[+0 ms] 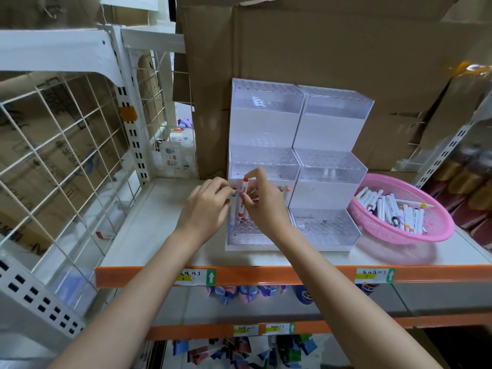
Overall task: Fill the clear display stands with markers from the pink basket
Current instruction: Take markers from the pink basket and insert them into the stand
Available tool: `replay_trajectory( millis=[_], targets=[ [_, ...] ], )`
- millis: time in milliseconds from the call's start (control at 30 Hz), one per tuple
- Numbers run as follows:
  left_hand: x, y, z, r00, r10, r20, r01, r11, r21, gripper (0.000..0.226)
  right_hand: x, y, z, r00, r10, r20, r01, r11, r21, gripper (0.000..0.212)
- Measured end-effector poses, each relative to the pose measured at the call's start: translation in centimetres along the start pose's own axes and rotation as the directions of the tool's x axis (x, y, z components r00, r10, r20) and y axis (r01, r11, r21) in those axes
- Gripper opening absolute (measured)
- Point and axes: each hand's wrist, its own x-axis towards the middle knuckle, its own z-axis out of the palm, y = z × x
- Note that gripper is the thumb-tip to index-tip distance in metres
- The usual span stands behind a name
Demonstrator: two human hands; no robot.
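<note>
At the left stand (263, 123), the right hand (266, 206) pinches a marker (242, 192); the left hand (205, 206) hides its grip.

Upright white marker (242, 197) over left clear stand (263, 155); pink basket (436, 230) holds markers (391, 209).

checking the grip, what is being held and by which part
The right hand pinches a red-capped marker by the middle of its barrel. The left hand curls beside it; whether it holds anything cannot be told.
</note>
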Motion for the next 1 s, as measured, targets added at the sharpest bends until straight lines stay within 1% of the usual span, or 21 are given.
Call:
replay_trajectory(
  millis=[133,200,267,367,433,500,567,667,733,867,1000],
  targets=[
    [0.1,0.1,-0.2,1.0,-0.01,-0.001,0.01,1.0,0.022,0.021,0.3,0.0,-0.3,1.0,-0.001,0.005,0.001,1.0,0.025,0.031],
    [0.2,0.1,-0.1,1.0,-0.011,-0.002,0.011,1.0,0.025,0.02,0.5,0.1,-0.6,0.999,0.016,0.031,-0.017,1.0,0.013,0.029],
    [0.2,0.0,0.0,1.0,-0.019,0.001,0.019,1.0,0.024,0.02,0.7,0.2,-0.6,0.996,0.019,0.083,-0.017,1.0,-0.021,0.03],
    [0.2,0.0,-0.1,0.999,-0.036,0.012,0.036,0.999,0.023,0.021,0.4,0.6,-0.3,0.991,-0.017,0.131,0.031,0.994,-0.104,0.029],
    [0.3,0.0,-0.1,0.999,-0.035,0.02,0.034,0.999,0.023,0.022,0.1,1.0,0.0,0.986,-0.034,0.162,0.059,0.986,-0.153,0.033],
    [0.3,0.0,-0.2,0.999,-0.031,0.028,0.03,0.999,0.029,0.022,-0.2,1.2,0.2,0.981,-0.033,0.19,0.063,0.986,-0.157,0.038],
    [0.3,-0.1,-0.1,0.999,-0.034,0.032,0.033,0.999,0.031,0.023,-0.3,1.3,0.3,0.985,-0.061,0.162,0.086,0.985,-0.152,0.035],
    [0.1,-0.1,-0.1,0.998,-0.048,0.034,0.047,0.999,0.027,0.025,0.1,1.1,-0.1,0.988,-0.129,0.089,0.141,0.979,-0.149,0.021],
    [0.1,0.1,0.0,0.998,-0.057,0.032,0.056,0.998,0.02,0.024,0.6,0.9,-0.5,0.989,-0.122,0.079,0.133,0.978,-0.158,0.012],
    [0.1,0.6,0.0,0.994,-0.109,0.02,0.11,0.994,-0.024,0.022,0.9,0.6,-0.7,0.993,-0.091,0.079,0.103,0.981,-0.166,0.012],
    [0.0,0.7,-0.1,0.992,-0.124,0.031,0.125,0.992,-0.028,0.024,0.8,0.6,-0.4,0.995,-0.077,0.069,0.088,0.982,-0.166,0.013]
  ],
)
